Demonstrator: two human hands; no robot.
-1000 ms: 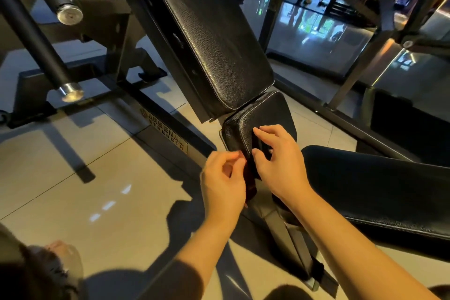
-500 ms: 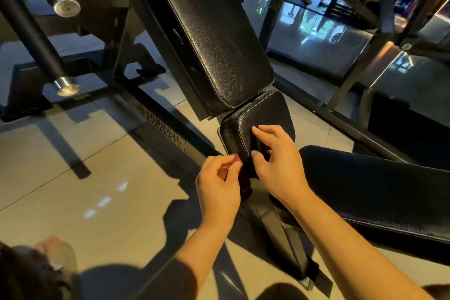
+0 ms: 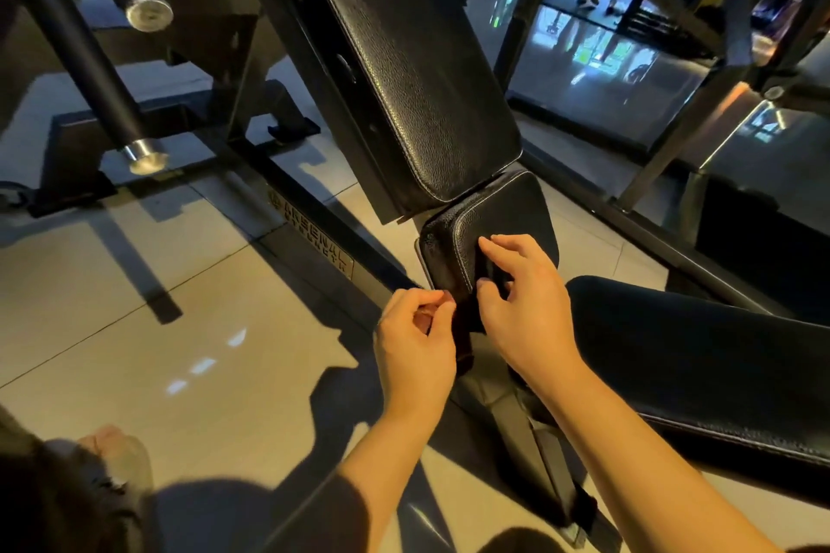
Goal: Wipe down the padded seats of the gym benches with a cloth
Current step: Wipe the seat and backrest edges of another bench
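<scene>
Now both hands are busy with the dark cloth [image 3: 465, 326], which hangs over the near left corner of the small seat pad [image 3: 503, 207] of the incline bench, just below the long backrest pad [image 3: 404, 58]. The left hand [image 3: 415, 343] pinches the lower edge of the cloth between thumb and fingertips, and its fingers are curled tight. The right hand [image 3: 523, 310] holds the upper part. Its index finger is stretched over the top of the pad and the thumb is lower, so the cloth is caught between them. The cloth is black like the leather, so its exact outline is hard to tell.

I judge that the step in hand is to arrange or fold the cloth before wiping this seat pad. To do it well, the person should make 1 flat fold that fills the palm. Then the whole right hand should press it down and wipe in long straight strokes from the far edge, near the backrest pad, to the near edge. The white seam and the rounded corner need a separate pass, because dirt likely collects there. The left hand could steady the side of the pad. The 2nd bench pad [image 3: 696, 373], at the right beside the right forearm, still waits for its turn.
</scene>
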